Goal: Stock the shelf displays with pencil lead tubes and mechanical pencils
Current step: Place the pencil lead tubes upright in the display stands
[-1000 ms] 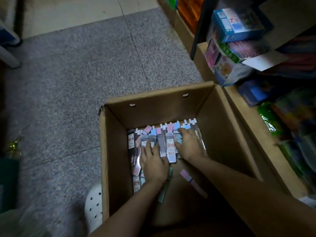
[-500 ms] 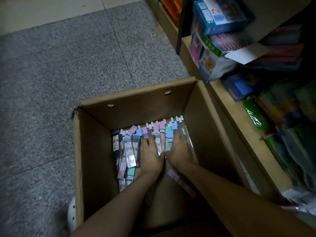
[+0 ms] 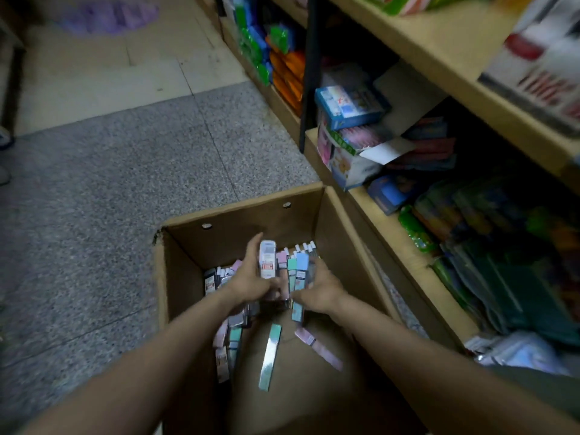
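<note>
A brown cardboard box [image 3: 241, 215] stands on the floor, holding several pastel packs of pencil leads and mechanical pencils. My left hand [image 3: 248, 281] and my right hand [image 3: 323, 288] are together inside it, gripping a bunch of packs [image 3: 284, 271] between them, lifted above the box floor. A white pack [image 3: 267, 260] leans against my left thumb; blue and green packs [image 3: 298, 271] lie against my right fingers. Loose packs remain below: a green one [image 3: 270, 356], a pink one [image 3: 317, 346], and more at the left [image 3: 213, 279].
Wooden shelves [image 3: 395, 237] run along the right, close to the box, crowded with packaged goods. Blue and pink boxes [image 3: 348, 105] are stacked at the shelf corner beside a black post [image 3: 309, 73]. Grey speckled floor [image 3: 110, 199] lies left of the box.
Both hands closed in on a bunch of packs and raised it off the pile. The view tilted up, showing more of the shelves.
</note>
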`<state>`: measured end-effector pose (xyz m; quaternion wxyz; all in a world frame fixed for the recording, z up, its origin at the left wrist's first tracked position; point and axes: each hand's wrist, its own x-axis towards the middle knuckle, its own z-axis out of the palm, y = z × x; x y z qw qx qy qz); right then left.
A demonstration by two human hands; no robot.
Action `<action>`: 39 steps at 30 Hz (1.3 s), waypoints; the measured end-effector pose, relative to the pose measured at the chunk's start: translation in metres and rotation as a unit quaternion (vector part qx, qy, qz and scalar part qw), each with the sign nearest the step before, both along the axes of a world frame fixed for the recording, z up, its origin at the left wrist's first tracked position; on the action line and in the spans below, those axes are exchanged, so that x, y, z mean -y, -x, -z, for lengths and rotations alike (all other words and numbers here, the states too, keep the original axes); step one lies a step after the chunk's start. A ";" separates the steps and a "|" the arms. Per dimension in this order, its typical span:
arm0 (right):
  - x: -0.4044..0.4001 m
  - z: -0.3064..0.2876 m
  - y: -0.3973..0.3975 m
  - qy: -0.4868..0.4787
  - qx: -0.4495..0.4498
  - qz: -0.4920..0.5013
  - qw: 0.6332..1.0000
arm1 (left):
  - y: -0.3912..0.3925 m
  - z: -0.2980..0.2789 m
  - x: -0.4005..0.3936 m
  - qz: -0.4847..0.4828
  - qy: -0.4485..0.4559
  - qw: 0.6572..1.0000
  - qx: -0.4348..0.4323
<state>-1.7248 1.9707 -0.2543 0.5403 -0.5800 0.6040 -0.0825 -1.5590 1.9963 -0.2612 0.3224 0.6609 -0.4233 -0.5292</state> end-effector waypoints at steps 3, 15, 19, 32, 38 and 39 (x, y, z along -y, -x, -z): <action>-0.003 -0.042 0.008 0.035 0.057 -0.022 0.997 | -0.009 -0.062 0.014 0.100 0.068 0.992 0.044; -0.017 -0.259 0.112 0.287 0.042 0.063 0.955 | 0.082 -0.234 0.038 0.173 0.199 0.955 -0.135; -0.026 -0.309 0.155 0.390 -0.070 0.079 0.915 | 0.124 -0.264 0.042 0.199 0.218 0.935 -0.197; -0.052 -0.398 0.261 0.527 -0.189 0.206 0.802 | 0.182 -0.281 0.053 0.231 0.215 0.915 -0.251; -0.016 -0.406 0.253 0.547 -0.297 0.186 0.760 | 0.184 -0.285 0.061 0.236 0.219 0.916 -0.240; -0.010 -0.404 0.252 0.543 -0.317 0.172 0.758 | 0.184 -0.284 0.063 0.234 0.221 0.916 -0.241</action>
